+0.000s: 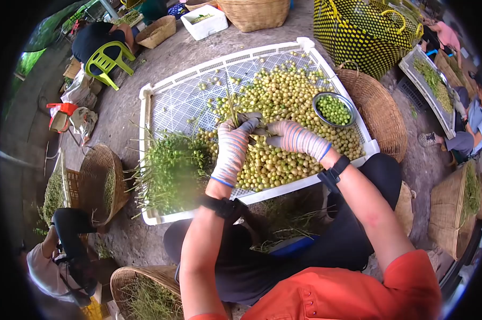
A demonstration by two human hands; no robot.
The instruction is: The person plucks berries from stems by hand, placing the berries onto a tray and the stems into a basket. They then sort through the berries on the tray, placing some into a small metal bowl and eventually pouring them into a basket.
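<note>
Both my hands wear striped gloves with dark grey fingertips, over a white mesh tray [169, 85]. My left hand [233, 146] is closed around a small bunch of thin green stems [232, 108] that point up and away. Close beside it, my right hand [296, 137] has its fingers pressed together near the bunch; what is between them is hidden. Small round yellow-green fruits [278, 165] cover much of the tray beneath both hands. To the left lies a heap of stemmed green fruit [171, 165]. A metal bowl [352, 118] of greener fruits [333, 109] sits at the tray's right side.
Wicker baskets [377, 114] stand around the tray, with a black-and-yellow woven basket [358, 37] behind. Further off are a white box [204, 22] and a green chair [106, 60]. Other people sit at the left and right; one at right is beside another tray [428, 85].
</note>
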